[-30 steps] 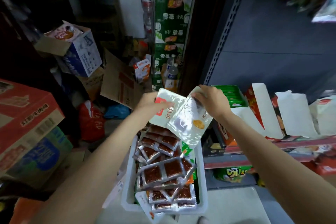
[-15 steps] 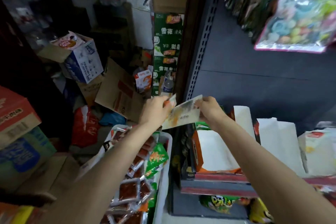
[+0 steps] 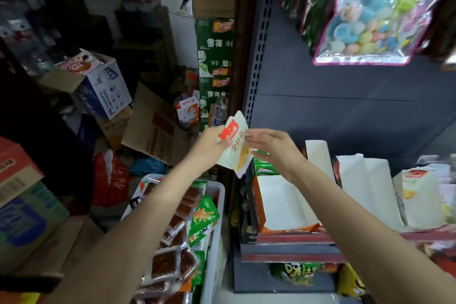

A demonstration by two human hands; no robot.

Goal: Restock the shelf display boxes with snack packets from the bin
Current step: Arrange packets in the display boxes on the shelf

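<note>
While our left hand point(image 3: 211, 147) pinches a white snack packet point(image 3: 234, 145) above the shelf's left end, our right hand point(image 3: 274, 148), fingers loosely apart, touches it; the orange display box point(image 3: 283, 207) below looks empty, the bin point(image 3: 217, 217) full — restocking barely begun.

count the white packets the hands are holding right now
1, though another may be hidden behind it. The white packet is gripped by the left hand at its left edge; the right hand touches its right edge.

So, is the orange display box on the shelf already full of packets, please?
No, the orange display box shows its bare white inside, with no packets in it.
</note>
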